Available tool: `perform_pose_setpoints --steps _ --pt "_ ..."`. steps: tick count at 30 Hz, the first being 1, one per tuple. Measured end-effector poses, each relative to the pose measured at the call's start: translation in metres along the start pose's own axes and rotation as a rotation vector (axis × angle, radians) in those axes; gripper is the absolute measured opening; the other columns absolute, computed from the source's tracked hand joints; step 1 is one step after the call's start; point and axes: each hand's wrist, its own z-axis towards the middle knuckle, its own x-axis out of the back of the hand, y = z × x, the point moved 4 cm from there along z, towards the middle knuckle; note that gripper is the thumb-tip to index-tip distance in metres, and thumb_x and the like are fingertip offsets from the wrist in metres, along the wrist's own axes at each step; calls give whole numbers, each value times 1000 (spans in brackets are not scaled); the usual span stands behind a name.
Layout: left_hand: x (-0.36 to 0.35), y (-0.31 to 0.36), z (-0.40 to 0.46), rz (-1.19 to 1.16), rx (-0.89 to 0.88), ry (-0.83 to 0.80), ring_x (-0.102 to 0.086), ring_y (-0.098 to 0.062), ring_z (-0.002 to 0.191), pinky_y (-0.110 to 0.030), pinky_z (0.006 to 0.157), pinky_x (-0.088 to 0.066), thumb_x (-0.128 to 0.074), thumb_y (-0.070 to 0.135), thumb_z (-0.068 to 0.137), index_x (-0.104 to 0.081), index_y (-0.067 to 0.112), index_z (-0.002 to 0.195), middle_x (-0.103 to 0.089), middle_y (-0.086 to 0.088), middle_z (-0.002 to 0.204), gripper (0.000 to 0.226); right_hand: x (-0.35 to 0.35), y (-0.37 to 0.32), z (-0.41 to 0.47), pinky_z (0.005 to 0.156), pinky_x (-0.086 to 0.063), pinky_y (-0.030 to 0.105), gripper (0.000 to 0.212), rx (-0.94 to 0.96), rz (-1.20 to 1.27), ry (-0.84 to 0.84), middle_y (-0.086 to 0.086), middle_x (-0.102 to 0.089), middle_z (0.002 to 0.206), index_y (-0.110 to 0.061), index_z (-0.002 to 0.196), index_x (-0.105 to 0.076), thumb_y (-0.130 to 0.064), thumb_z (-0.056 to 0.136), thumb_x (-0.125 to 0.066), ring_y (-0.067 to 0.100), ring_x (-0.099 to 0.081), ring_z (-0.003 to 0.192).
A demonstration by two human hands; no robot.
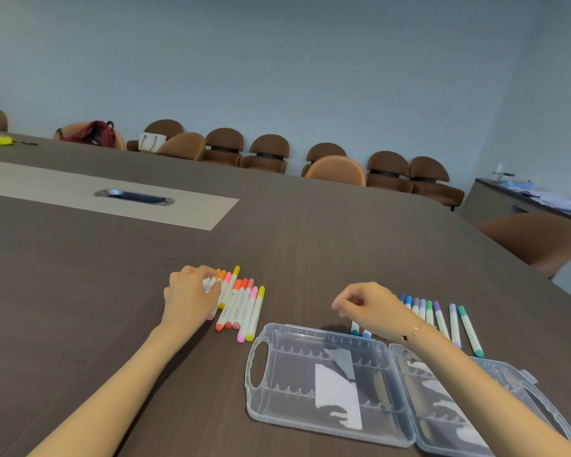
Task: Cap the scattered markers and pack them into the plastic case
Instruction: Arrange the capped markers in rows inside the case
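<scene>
Left hand seemingly pinching warm markers; right hand hovering, grip loosely curled, empty — case lying open on desk.

- Even, soft indoor light; nothing is dim or blown out.
- Faint, short shadows sit under the left hand and right hand.
- Pale glare patches on the plastic case, just below the right hand.
- Wide-angle bending tilts the table and far chairs.
- Slight softness throughout.
</scene>
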Motion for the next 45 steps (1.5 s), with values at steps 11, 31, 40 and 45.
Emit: perform_pose_setpoints --steps 11,31,40,45 --pt "1 -14 3 -246 19 14 -52 -15 105 -24 80 -42 -55 11 91 -67 20 109 -64 1 109 23 -95 -57 98 57 -41 18 33 -142 -197 -253 1 -45 67 -16 67 -49 -38 92 -53 12 -46 60" --pt "1 -45 20 -247 119 19 -51 -8 74 -9 58 -34 -62 10 86 -65 12 102 -57 -8 103 17 -115 -56 118 54 -39 18 31 -183 -240 -306 0 -52 68 -19 68 -48 -41 89 -54 12 -50 62" --pt "1 -52 18 -207 121 -73 -51 -12 86 -20 70 -40 -59 16 88 -62 12 110 -55 -9 111 22 -108 -57 121 57 -38 20 30 -255 -148 -274 -1 -56 66 -18 72 -48 -43 89 -53 9 -51 61" --pt "-4 -49 17 -229 118 -116 -62 -17 73 -16 58 -40 -58 20 89 -62 13 111 -55 -8 108 23 -98 -52 119 60 -38 20 31 -280 -26 -261 -1 -56 64 -18 74 -49 -43 92 -49 8 -47 61"
